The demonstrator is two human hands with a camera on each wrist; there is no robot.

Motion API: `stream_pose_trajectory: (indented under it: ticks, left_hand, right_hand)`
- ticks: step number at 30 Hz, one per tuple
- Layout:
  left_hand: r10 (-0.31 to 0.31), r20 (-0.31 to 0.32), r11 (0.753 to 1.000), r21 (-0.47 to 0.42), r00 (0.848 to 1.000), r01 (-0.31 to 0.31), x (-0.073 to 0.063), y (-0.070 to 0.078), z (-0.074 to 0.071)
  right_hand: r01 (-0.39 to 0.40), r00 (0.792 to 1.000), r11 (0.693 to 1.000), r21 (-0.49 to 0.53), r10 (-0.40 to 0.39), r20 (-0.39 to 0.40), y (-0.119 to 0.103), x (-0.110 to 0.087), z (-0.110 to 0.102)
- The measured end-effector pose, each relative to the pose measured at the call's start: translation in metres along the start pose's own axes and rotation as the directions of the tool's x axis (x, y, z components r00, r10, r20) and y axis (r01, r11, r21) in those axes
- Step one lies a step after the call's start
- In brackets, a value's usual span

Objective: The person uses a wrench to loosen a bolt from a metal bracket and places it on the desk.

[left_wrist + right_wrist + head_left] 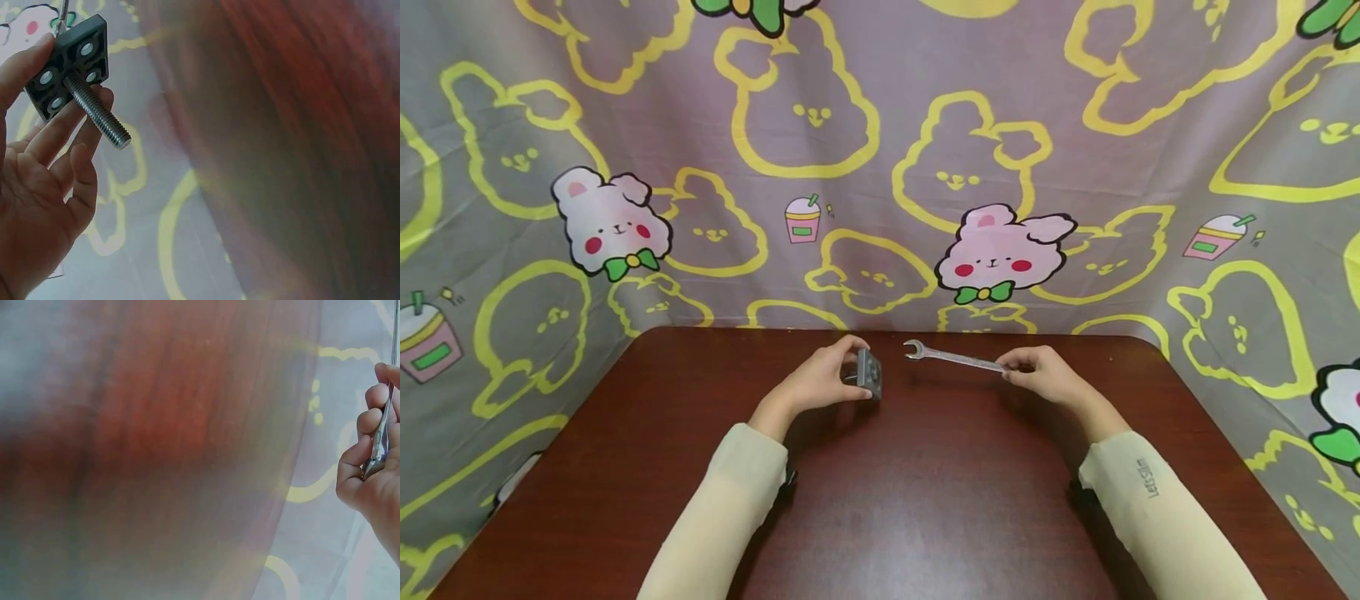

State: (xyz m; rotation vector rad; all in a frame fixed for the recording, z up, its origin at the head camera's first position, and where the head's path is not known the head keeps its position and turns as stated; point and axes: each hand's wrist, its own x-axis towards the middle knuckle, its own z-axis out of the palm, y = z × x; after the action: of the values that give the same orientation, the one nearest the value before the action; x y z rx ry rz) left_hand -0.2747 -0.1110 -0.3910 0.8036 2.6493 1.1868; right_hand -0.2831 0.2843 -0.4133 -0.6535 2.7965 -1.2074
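My left hand [822, 377] pinches a square dark grey plate [870, 373] by its edges, thumb on one edge and fingers on the opposite one. In the left wrist view, a threaded bolt [99, 114] sticks out from the plate's back, with several round silvery bolt ends or rivets near the corners. A silver open-end wrench [958, 358] is held by my right hand [1043, 375] near its right end. Its open jaw points left at the plate, with a gap between them. In the right wrist view, the wrench's near end [375, 459] lies within the curled fingers.
Both hands are over a dark red-brown wooden table [925, 483]. A grey curtain [880, 192] with yellow outlines and cartoon rabbits hangs behind the table's far edge and along both sides. Light sleeves [715, 508] cover both forearms.
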Motion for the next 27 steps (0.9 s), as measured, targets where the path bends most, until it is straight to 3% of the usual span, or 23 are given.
stream_pose_trajectory:
  ticks: [8,18,27]
  left_hand:
    - [0.059,-0.089,0.998,0.008,0.994,-0.059,-0.021,0.020,-0.002]
    - [0.121,-0.152,0.992,-0.004,0.981,-0.123,-0.049,0.045,-0.005]
    - [0.201,-0.174,0.980,0.037,0.964,-0.198,-0.070,0.065,-0.003]
  right_hand:
    - [0.032,0.999,0.994,0.107,-0.028,-0.038,-0.017,-0.019,0.005]
    - [0.116,0.991,0.980,0.160,-0.103,-0.087,-0.035,-0.038,0.018]
    - [0.260,0.963,0.951,0.165,-0.242,-0.123,-0.049,-0.048,0.030]
